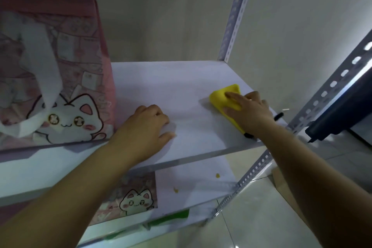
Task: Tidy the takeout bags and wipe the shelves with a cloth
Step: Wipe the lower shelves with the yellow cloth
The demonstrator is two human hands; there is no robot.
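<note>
A pink takeout bag (60, 70) with a cartoon cat and white handles stands upright at the left of the white shelf (171, 82). My right hand (249, 110) presses flat on a yellow cloth (223, 96) near the shelf's right edge. My left hand (147, 127) rests on the shelf's middle front with fingers curled under, holding nothing. A second pink cat bag (132, 197) lies on the shelf below, partly hidden by my left forearm.
A black marker (278, 116) lies at the shelf's right edge behind my right hand. Perforated metal posts (235, 12) stand at the shelf's corners. The lower shelf (193, 183) carries small yellow-brown spots. A dark object (338, 115) sits to the right. Tiled floor lies below.
</note>
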